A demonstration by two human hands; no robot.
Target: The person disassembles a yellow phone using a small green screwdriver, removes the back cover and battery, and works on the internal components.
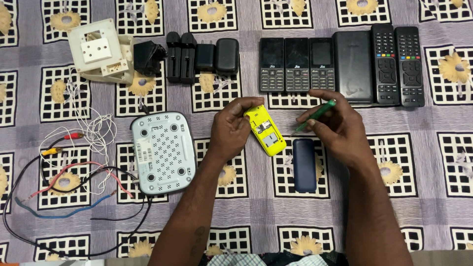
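Observation:
My left hand [230, 129] grips a small yellow phone [266, 130] that lies face down with its back cover off, the inner compartment showing. My right hand [336, 128] holds a green-handled screwdriver [315, 116], its tip pointing down-left toward the yellow phone's right side. A dark blue phone back or cover [304, 165] lies on the cloth just below my right hand.
A white router [162, 151] lies upside down at the left, beside loose coloured wires [74, 172]. Along the back sit a white switch box [101, 51], black chargers [197, 56], three keypad phones [297, 64], a black power bank [352, 66] and two remotes [398, 64].

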